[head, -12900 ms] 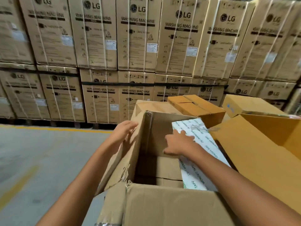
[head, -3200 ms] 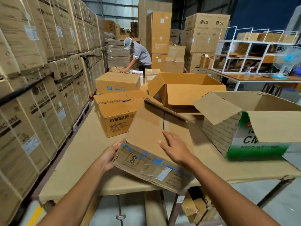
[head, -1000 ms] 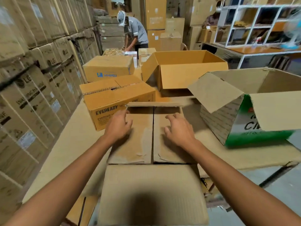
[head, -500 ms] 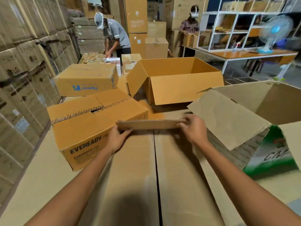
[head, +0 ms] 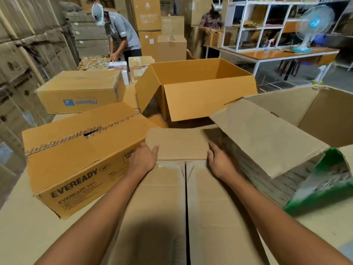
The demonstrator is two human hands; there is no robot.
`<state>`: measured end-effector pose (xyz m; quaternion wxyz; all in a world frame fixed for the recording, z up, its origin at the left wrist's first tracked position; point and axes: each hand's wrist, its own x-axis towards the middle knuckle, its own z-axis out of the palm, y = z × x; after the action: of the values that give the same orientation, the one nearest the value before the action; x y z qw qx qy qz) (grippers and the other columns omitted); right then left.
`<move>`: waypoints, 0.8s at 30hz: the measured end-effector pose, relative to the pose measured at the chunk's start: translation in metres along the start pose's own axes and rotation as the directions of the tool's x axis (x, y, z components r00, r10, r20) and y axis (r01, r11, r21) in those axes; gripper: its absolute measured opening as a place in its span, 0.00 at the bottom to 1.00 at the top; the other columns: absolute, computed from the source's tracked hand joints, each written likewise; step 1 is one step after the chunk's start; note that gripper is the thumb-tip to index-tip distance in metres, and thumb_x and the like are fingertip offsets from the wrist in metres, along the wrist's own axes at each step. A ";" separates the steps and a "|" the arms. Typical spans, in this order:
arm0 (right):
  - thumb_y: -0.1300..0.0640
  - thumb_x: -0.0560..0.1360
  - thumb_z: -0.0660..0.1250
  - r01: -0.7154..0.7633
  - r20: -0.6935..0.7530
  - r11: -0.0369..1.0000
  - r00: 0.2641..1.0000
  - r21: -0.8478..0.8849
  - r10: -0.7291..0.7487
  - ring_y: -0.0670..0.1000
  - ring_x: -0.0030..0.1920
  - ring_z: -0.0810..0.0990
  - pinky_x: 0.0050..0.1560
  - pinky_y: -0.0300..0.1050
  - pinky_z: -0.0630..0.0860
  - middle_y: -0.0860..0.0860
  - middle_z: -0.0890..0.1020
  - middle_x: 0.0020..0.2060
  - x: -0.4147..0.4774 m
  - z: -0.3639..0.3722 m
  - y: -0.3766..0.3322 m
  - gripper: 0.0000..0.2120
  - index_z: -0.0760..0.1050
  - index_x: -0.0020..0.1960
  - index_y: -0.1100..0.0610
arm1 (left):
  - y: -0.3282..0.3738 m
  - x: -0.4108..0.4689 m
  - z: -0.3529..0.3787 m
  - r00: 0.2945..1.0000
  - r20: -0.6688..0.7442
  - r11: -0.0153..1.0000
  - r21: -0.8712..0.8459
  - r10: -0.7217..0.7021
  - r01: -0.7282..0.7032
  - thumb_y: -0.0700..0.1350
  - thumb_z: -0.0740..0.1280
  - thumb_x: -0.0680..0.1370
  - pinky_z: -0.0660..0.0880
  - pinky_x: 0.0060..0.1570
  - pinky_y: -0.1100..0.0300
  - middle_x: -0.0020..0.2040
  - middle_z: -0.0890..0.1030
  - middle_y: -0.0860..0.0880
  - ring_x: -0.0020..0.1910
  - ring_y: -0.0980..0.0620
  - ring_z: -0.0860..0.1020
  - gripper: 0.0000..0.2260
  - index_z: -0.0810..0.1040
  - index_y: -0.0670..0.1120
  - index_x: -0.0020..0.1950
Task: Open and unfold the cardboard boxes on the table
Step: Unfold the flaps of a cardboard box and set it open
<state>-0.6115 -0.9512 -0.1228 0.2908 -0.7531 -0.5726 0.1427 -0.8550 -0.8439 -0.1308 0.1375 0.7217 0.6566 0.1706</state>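
On the table (head: pixel 21 236), the flattened box (head: pixel 162 217) fills the lower centre of the frame, its two long panels meeting at a seam that runs up the middle. It lies between the closed EVEREADY box (head: pixel 76 159) at centre left and the opened green-printed box (head: pixel 267 134) at right. The step in hand looks like the last one for this box: laying out its far flap (head: pixel 179 144), at frame centre. Next, that flap probably needs pressing flat along its crease, then the EVEREADY box wants opening. Both forearms reach straight up from the bottom edge. The left hand (head: pixel 144 159) holds the flap's left edge and the right hand (head: pixel 219 163) its right edge, each thumb on top, fingers fairly straight along the edge; whether they wrap beneath is hidden
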 end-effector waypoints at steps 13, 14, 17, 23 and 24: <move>0.49 0.82 0.61 -0.292 0.036 0.948 0.956 0.127 0.290 0.63 0.59 0.79 0.53 0.48 0.72 0.64 0.81 0.57 -0.024 -0.012 0.019 0.20 0.75 0.61 0.67 | 0.006 -0.001 0.009 0.940 0.251 0.971 0.001 0.233 -0.241 0.72 0.48 0.77 0.75 0.54 0.51 0.56 0.81 0.39 0.58 0.40 0.79 0.36 0.77 0.43 0.60; 0.47 0.82 0.61 -0.306 0.054 0.949 0.951 0.073 0.303 0.63 0.52 0.81 0.45 0.46 0.71 0.64 0.82 0.50 -0.025 -0.012 0.021 0.21 0.77 0.54 0.67 | 0.009 -0.002 0.010 0.934 0.279 0.970 0.032 0.224 -0.242 0.74 0.47 0.75 0.76 0.48 0.53 0.45 0.82 0.41 0.50 0.40 0.82 0.36 0.78 0.44 0.44; 0.47 0.83 0.59 -0.295 0.048 0.955 0.954 -0.004 0.295 0.64 0.49 0.81 0.40 0.46 0.68 0.65 0.83 0.46 -0.029 -0.017 0.017 0.23 0.77 0.49 0.68 | 0.014 -0.005 0.011 0.948 0.259 0.978 0.050 0.185 -0.204 0.70 0.51 0.78 0.78 0.46 0.53 0.38 0.81 0.42 0.39 0.43 0.80 0.33 0.73 0.44 0.33; 0.41 0.80 0.60 -0.391 0.083 0.913 0.912 -0.122 0.401 0.61 0.69 0.73 0.67 0.53 0.69 0.59 0.73 0.70 -0.080 -0.035 0.008 0.33 0.59 0.78 0.58 | -0.004 -0.031 0.008 0.979 0.158 0.972 -0.216 0.127 -0.091 0.57 0.57 0.83 0.71 0.64 0.49 0.71 0.74 0.43 0.68 0.39 0.73 0.24 0.68 0.47 0.75; 0.39 0.79 0.61 -0.391 0.073 0.907 0.911 -0.155 0.406 0.61 0.69 0.73 0.66 0.53 0.71 0.59 0.74 0.70 -0.093 -0.039 0.008 0.34 0.57 0.78 0.57 | -0.012 -0.040 0.007 0.976 0.175 0.946 -0.316 0.127 -0.067 0.56 0.58 0.83 0.68 0.67 0.50 0.72 0.73 0.45 0.70 0.40 0.71 0.24 0.66 0.48 0.76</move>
<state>-0.6121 -1.0511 -0.1075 0.1730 -0.8640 -0.4293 0.1981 -0.8658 -0.8825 -0.1453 0.3029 0.7361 0.5690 0.2067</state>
